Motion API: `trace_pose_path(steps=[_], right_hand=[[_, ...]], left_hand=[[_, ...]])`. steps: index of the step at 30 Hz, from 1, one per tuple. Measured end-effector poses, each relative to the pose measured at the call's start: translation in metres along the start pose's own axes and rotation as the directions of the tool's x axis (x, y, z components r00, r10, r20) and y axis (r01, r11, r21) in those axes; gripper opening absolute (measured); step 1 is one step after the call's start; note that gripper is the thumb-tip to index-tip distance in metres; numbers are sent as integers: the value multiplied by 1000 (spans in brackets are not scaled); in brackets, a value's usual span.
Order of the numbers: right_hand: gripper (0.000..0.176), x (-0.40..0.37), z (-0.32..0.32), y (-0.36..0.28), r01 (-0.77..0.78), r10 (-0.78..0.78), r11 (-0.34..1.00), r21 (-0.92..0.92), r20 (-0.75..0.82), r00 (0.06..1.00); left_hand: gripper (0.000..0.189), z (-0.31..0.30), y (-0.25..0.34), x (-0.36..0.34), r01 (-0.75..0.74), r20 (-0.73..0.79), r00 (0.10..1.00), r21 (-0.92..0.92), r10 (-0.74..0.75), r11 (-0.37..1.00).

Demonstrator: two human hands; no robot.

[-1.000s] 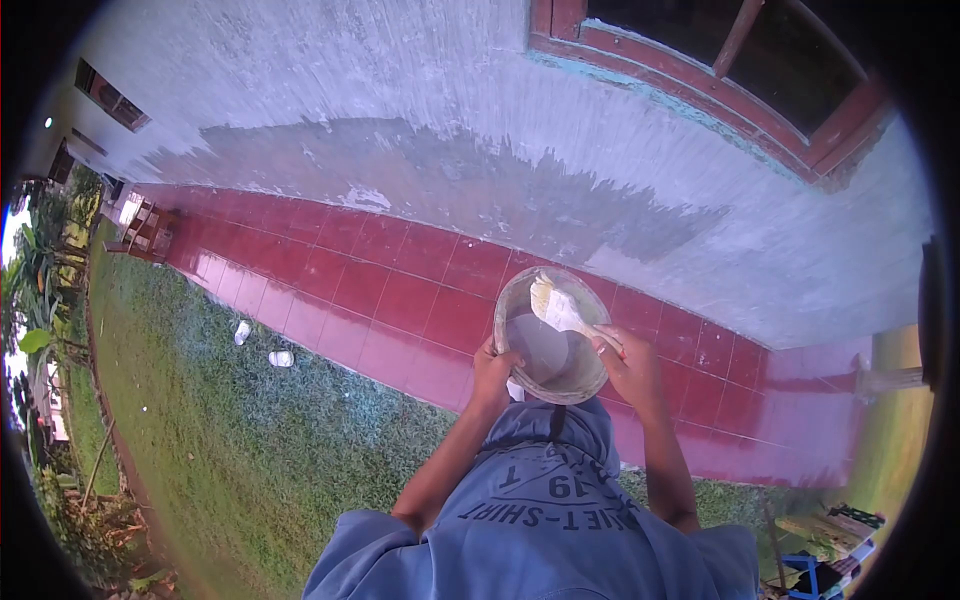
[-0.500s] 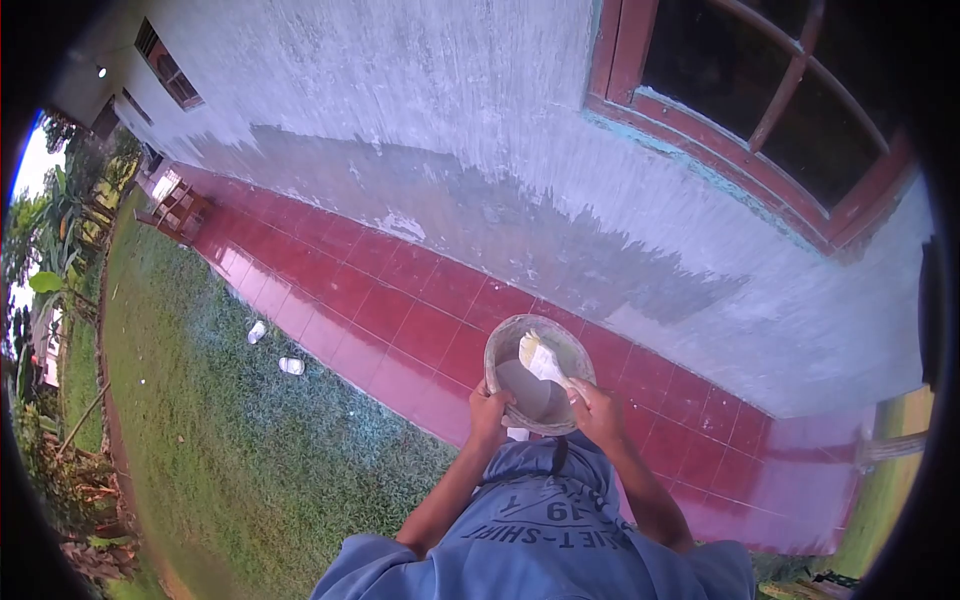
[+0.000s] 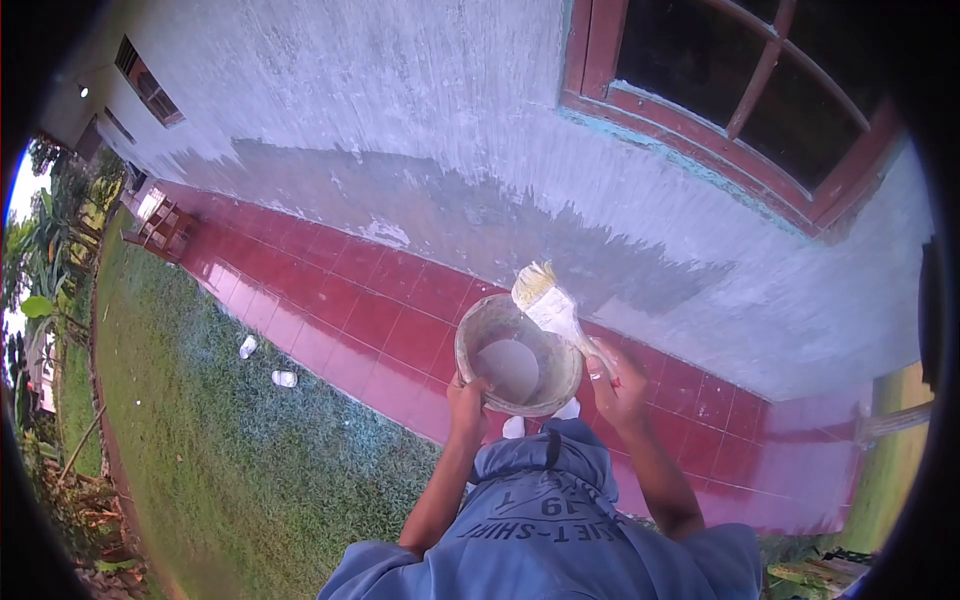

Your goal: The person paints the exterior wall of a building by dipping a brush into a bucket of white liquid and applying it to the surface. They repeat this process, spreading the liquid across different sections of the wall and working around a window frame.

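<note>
A round, paint-stained bucket (image 3: 467,345) holds pale liquid at its bottom. My left hand (image 3: 468,402) grips its near left rim, with the fingers wrapped over the edge. In my right hand (image 3: 618,388) is the handle of a wide brush (image 3: 550,305), coated white, with pale yellowish bristles pointing up and left. The brush is raised over the bucket's right side, and its bristles reach above the far rim. Beyond both stands the wall (image 3: 400,90), whitish above with a darker grey patch lower down.
A red-framed window (image 3: 690,130) is in the upper right wall. Red tiles (image 3: 400,335) run along the wall's foot. Two white objects, one a container (image 3: 285,379), lie on the grass (image 3: 230,450). A wooden chair (image 3: 165,232) stands far left.
My right hand has lifted the brush out of the bucket, up and to the right. The bucket, in my left hand, has shifted slightly left and tilted.
</note>
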State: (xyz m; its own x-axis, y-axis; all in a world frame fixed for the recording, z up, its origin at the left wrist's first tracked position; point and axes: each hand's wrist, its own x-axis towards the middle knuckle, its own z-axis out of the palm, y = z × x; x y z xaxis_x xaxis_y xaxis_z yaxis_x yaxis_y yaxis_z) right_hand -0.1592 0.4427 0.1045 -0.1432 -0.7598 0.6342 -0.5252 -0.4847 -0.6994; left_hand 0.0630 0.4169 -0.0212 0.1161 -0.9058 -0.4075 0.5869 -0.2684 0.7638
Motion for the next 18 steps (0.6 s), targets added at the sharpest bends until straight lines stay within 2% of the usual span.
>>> trace_pose_path(steps=[2,3,5,9,11,14,18], right_hand=[[23,-23,16,26,25,-21,998,-50,86,996],[22,-36,20,39,-31,71,990,-135,296,953],[21,-66,34,70,72,93,953,-295,510,855],[22,-82,38,77,14,81,978,-206,444,892],[23,-77,33,69,-100,171,975,-197,385,907],[23,-55,17,42,-152,215,966,-210,325,921],[25,-46,6,31,-117,158,969,-219,180,971]], left_hand=[[36,-2,1,3,9,7,1000,22,-9,1000],[36,-2,1,3,10,16,1000,40,-10,999],[35,0,-2,3,9,12,1000,32,-10,999],[35,2,0,4,-6,0,1000,40,6,999],[35,-2,-1,1,10,7,1000,49,-11,999],[36,-3,-4,5,20,38,999,63,-23,998],[37,2,-9,4,43,65,997,76,-48,996]])
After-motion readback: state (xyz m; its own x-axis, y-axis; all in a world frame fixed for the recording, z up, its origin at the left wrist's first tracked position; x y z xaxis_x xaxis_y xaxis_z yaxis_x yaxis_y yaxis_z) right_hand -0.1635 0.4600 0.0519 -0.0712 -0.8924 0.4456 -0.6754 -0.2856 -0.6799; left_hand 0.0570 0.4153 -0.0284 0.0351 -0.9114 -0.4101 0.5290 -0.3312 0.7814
